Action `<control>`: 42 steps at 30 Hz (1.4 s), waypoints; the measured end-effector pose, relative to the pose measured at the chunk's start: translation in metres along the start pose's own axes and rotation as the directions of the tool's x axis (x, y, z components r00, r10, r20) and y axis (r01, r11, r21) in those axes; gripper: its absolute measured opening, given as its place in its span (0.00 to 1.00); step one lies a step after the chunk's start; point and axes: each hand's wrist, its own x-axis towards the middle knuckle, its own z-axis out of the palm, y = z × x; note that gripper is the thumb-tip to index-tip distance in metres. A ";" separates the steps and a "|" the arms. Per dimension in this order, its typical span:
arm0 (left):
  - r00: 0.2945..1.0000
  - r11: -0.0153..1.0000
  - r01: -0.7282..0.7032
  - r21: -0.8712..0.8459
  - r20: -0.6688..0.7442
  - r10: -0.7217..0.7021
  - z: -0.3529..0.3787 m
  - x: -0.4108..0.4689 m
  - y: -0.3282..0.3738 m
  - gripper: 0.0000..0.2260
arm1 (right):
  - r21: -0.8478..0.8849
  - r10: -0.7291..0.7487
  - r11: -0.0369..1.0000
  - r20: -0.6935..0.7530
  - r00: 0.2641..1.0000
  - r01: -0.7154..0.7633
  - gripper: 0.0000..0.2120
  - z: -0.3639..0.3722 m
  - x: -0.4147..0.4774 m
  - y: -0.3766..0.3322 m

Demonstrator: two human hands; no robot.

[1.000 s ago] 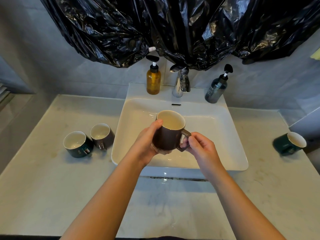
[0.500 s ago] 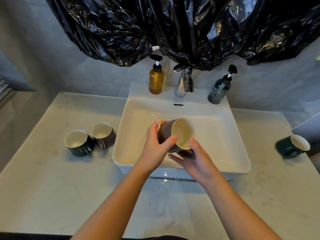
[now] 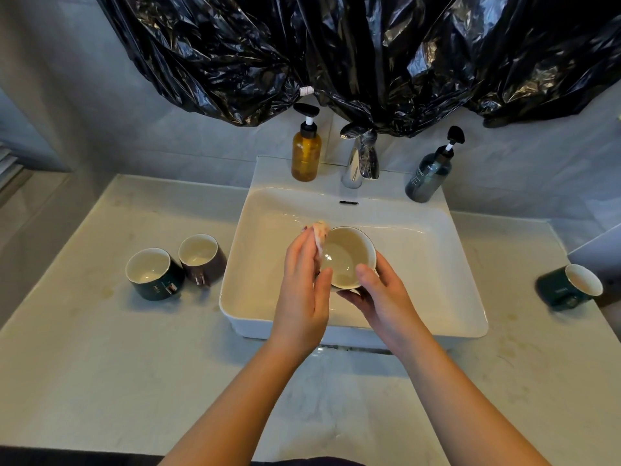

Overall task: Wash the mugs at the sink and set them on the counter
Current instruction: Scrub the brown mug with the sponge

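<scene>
Gripping tilted mug (image 3: 347, 260) from below, right hand (image 3: 386, 304), left hand (image 3: 302, 290) pinching cloth (image 3: 321, 233) at rim.

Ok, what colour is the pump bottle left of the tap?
The pump bottle is amber with a black pump, clearest in the head view.
</scene>
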 end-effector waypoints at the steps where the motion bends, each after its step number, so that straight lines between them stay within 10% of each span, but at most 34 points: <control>1: 1.000 1.000 -0.002 -0.003 0.013 0.002 -0.001 0.001 0.000 0.22 | -0.005 -0.013 1.000 0.000 1.000 0.013 0.29 0.000 0.000 0.000; 10: 0.961 0.995 -0.016 -0.103 0.275 0.044 -0.023 0.014 0.001 0.25 | -0.106 -0.048 0.993 0.025 0.999 0.050 0.35 -0.009 -0.005 -0.005; 42: 0.896 0.986 0.115 -0.122 0.442 -0.050 -0.032 0.035 -0.023 0.14 | -0.375 -0.001 0.926 0.084 0.996 0.033 0.35 -0.028 -0.001 -0.006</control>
